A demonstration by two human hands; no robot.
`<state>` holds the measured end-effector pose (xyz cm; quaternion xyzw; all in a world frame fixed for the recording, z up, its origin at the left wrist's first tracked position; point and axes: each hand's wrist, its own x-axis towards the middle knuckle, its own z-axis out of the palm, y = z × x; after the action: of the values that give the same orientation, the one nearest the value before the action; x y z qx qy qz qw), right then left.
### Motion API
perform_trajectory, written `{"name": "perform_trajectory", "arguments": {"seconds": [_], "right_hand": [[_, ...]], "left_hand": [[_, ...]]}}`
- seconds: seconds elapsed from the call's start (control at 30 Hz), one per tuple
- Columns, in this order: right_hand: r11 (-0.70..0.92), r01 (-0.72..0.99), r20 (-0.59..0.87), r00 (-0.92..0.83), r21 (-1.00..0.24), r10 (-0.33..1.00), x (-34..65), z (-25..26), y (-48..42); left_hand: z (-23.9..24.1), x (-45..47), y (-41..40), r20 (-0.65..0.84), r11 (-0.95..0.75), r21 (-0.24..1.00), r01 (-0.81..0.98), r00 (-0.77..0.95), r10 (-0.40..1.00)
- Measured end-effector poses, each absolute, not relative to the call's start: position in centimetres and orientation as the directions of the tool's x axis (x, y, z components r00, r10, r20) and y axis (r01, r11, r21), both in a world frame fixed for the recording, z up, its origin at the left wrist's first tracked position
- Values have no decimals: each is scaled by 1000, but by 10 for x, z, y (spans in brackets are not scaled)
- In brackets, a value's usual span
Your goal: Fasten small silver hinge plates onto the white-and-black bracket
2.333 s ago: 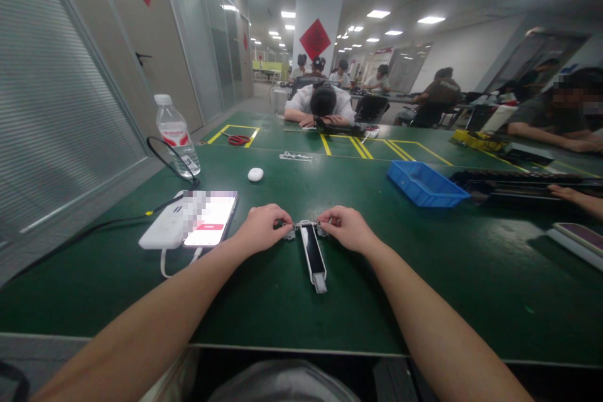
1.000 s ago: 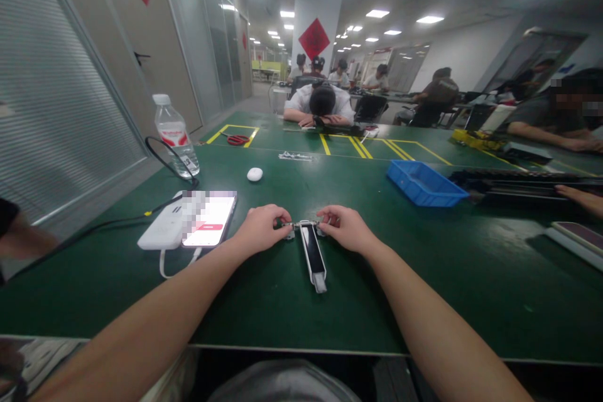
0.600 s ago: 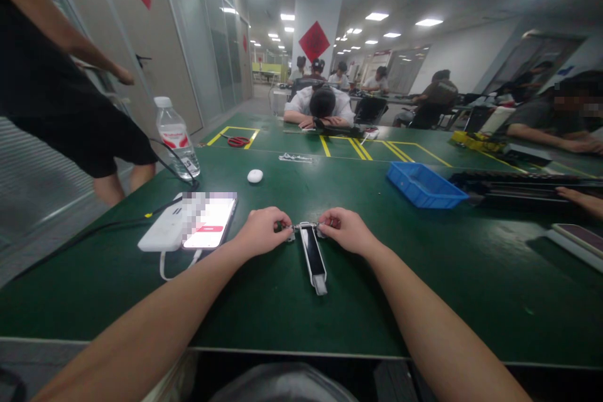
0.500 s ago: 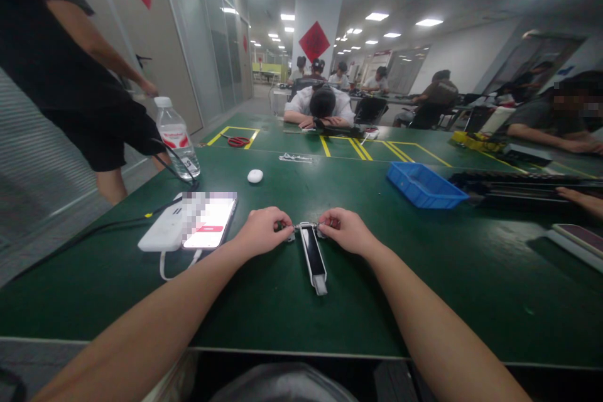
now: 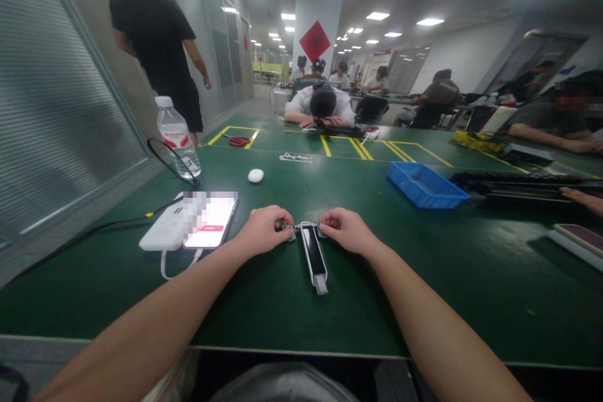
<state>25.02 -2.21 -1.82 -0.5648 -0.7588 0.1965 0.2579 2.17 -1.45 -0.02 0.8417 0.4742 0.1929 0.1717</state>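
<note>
A person in black [image 5: 157, 38], who was at the left edge of the frame a moment ago, now stands in the upper left by the glass wall. The two hands have barely shifted in that time.

The left hand [image 5: 261, 230] and right hand [image 5: 346, 230] sit at centre frame, close together but not touching. Each is pinched with thumb and fingertips on one end of a small metal cross-piece [image 5: 306, 225]. This piece lies at the far end of a narrow black strip [image 5: 313, 256], which rests flat on the green worktop [image 5: 282, 314] and runs toward the lower middle of the frame, ending in a metal tip.

The strip looks light, stiff and smooth. It would likely slide on the worktop if pushed, so a hold on its long edges or its metal ends seems safest. The cross-piece is small and thin, and suits a fingertip pinch rather than a full grip. Whether it is joined to the strip cannot be told.

Left of the hands lie a lit phone [image 5: 210, 220] and a white power bank [image 5: 162, 232], with a water bottle [image 5: 178, 137] beyond them. A blue tray [image 5: 426, 185] sits to the upper right.
</note>
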Motion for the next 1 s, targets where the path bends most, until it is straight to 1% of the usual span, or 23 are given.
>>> {"name": "perform_trajectory", "arguments": {"seconds": [0.4,0.87,1.0], "right_hand": [[277,755,171,-217,-595,961,250,-18,-22],[257,735,166,-196,-628,966,250,-18,-22],[245,728,146,-198,-640,969,250,-18,-21]], "left_hand": [[0,20,-15,203,-528,486,696,498,843],[-2,21,-16,171,-527,482,700,515,840],[-2,21,-16,173,-528,482,699,515,840]]}}
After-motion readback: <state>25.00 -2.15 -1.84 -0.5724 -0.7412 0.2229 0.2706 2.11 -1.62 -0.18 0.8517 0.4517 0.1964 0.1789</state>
